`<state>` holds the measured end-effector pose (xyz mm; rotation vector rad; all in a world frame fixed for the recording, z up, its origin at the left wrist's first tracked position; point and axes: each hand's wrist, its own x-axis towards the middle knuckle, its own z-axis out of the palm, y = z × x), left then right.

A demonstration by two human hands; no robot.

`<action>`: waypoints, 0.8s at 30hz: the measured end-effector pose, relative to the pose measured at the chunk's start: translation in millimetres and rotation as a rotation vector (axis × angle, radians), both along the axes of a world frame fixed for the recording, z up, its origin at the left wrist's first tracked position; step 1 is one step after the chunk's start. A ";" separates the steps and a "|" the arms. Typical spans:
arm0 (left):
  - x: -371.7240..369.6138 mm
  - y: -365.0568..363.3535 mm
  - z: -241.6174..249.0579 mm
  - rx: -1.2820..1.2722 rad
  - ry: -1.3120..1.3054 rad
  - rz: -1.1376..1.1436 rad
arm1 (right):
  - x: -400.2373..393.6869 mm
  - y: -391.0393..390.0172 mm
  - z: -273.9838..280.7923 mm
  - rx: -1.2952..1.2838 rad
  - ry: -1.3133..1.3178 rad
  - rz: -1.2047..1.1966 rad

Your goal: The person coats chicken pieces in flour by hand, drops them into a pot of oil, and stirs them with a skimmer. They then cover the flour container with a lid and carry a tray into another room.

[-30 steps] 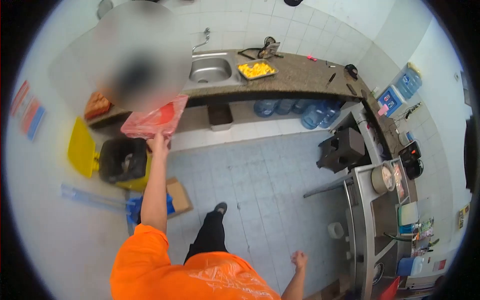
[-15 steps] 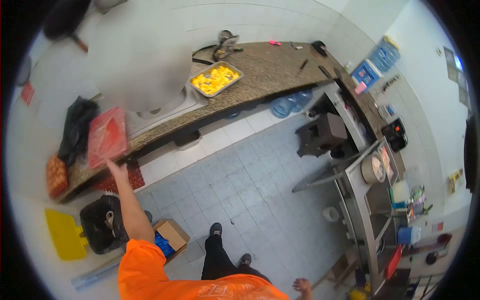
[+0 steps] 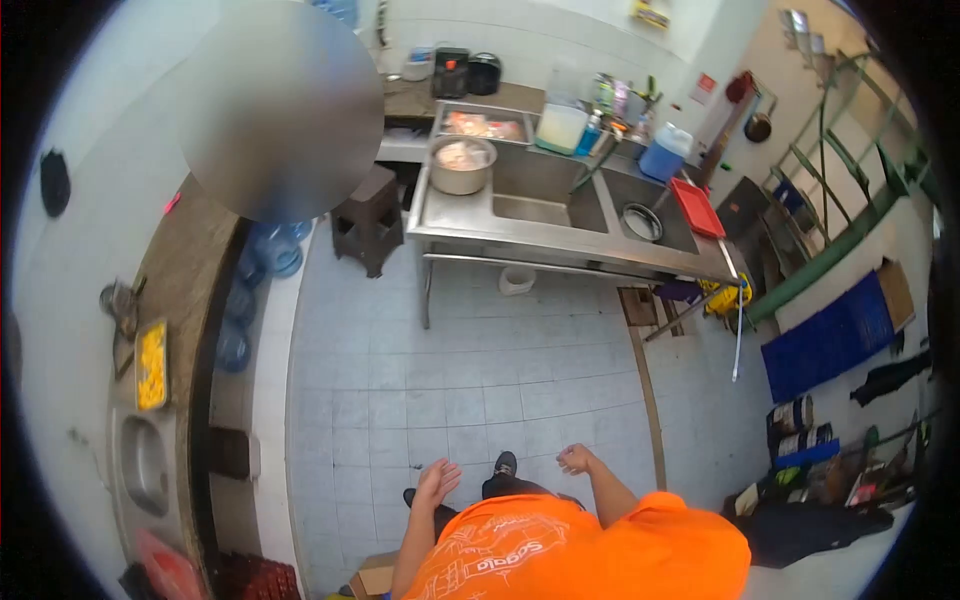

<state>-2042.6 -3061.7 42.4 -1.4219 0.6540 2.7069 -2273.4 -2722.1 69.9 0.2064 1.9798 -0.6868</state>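
Observation:
My left hand (image 3: 437, 482) hangs in front of my body above the floor, its fingers stretched out, with nothing in it. My right hand (image 3: 575, 459) is held out on the other side, fingers loosely bent and apart, also with nothing in it. Neither touches anything. Ahead stands a steel sink unit (image 3: 520, 226) holding a large pot (image 3: 462, 166) and a tray of pale packed food (image 3: 487, 126). On the left counter (image 3: 192, 290) lies a metal tray of yellow pieces (image 3: 152, 368), and a red plastic bag (image 3: 168, 562) is at the near end.
A dark stool (image 3: 367, 222) stands left of the sink unit, with large water bottles (image 3: 278, 250) under the counter. A red tray (image 3: 697, 208) rests at the sink's right end. A cardboard box (image 3: 373, 577) sits near my left arm. A blurred patch covers the upper left.
My view has turned to the right, from the counter toward the sink unit. My left hand has come away from the red plastic bag and is now lowered before my body.

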 end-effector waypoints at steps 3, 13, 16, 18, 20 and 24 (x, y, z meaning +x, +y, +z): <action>-68.8 6.2 42.5 -0.267 0.096 -0.406 | -7.5 38.1 -27.5 -0.045 -0.037 -0.214; -252.3 38.5 60.9 -0.323 -0.094 -0.365 | -136.0 102.5 -29.6 -0.360 0.079 -0.673; -334.5 66.4 80.8 -0.322 -0.019 -0.369 | -208.6 88.6 -14.9 -0.429 0.117 -0.657; -397.3 79.5 100.8 -0.315 0.016 -0.377 | -266.2 68.7 9.5 -0.491 0.165 -0.678; -466.6 86.9 123.9 -0.404 0.113 -0.465 | -327.3 43.9 52.0 -0.599 0.188 -0.685; -627.4 89.0 157.4 -0.443 0.220 -0.477 | -475.2 -4.3 68.8 -0.762 0.207 -0.664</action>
